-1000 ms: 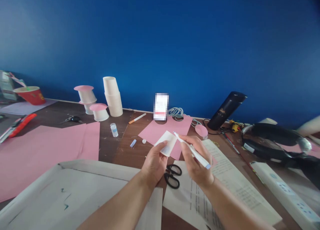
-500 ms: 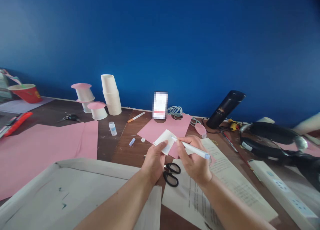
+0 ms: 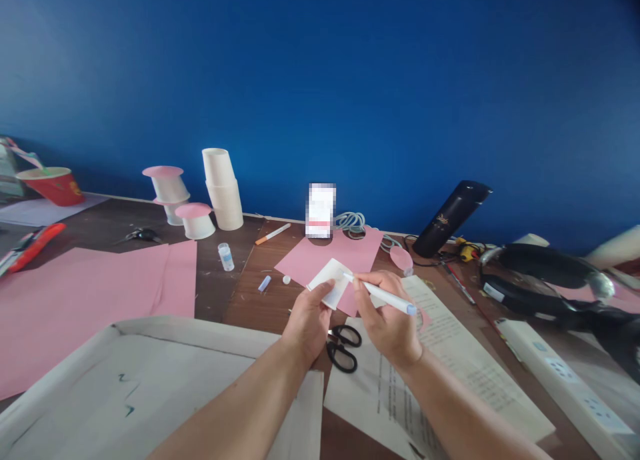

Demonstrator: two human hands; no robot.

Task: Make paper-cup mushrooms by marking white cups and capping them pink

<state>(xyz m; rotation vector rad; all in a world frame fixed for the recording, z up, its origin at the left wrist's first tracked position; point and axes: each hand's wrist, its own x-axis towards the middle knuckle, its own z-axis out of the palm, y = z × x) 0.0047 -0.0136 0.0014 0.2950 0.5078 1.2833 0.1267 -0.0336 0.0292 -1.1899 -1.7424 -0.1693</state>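
Note:
A small white paper cup (image 3: 327, 273) is tilted on its side in my left hand (image 3: 309, 319), thumb on its wall. My right hand (image 3: 387, 313) is closed round a white pen (image 3: 387, 297) with a pale blue end, and the pen's tip touches or nearly touches the cup's side. Beneath the cup lies a cut sheet of pink paper (image 3: 305, 257). Black-handled scissors (image 3: 342, 357) rest below, between my two wrists. A blue pen cap (image 3: 265, 284) and a small white disc (image 3: 287, 280) are left of my left hand.
White cups (image 3: 223, 200) stand stacked at the back, beside cups with pink discs (image 3: 194, 211). A phone (image 3: 321, 211) leans on the wall. A black flask (image 3: 450, 220), headphones (image 3: 543, 267) and a power strip (image 3: 565, 380) lie right; pink sheets (image 3: 85, 293) and a red cup (image 3: 55, 187) are left.
The pen in my right hand has tilted slightly, its rear end shifting a little left and down. Both hands keep nearly the same place.

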